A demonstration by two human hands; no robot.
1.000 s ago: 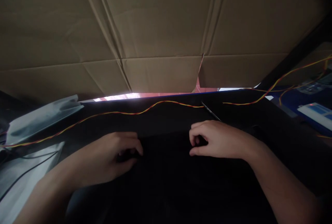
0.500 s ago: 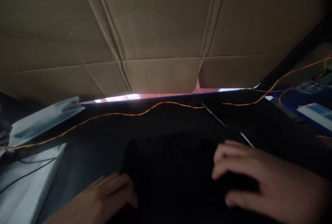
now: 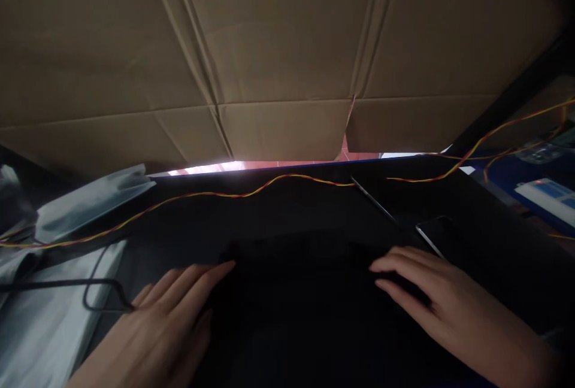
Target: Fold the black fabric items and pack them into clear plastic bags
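A large brown cardboard sheet [image 3: 287,47], creased in long folds, stands behind a black tabletop [image 3: 188,220]; red tiled flooring [image 3: 359,155] shows through the gap below it. A twisted red-and-yellow wire [image 3: 287,177] runs across the far part of the table.

Nearest the person lies a black cloth [image 3: 291,298], between the two hands. Its far edge can be made out, but its near part melts into the dark, so its full outline cannot be told.

The left hand [image 3: 157,316] is at the cloth's far left corner, palm down, its fingers stretched out and lying nearly side by side. The index fingertip reaches to the corner, while the thumb sits lower, apart from it, in shadow. The right hand [image 3: 431,310] is at the far right corner, index finger and thumb reaching inward with their tips close and a narrow gap between; whether cloth is pinched there is too dark to tell.

Just beyond the right hand lies a dark smartphone [image 3: 442,235], with another thin dark slab [image 3: 375,199] past it. On the left are a plastic bag [image 3: 94,202], a pale packet [image 3: 49,328] and a black cable [image 3: 54,284] reaching the left hand.
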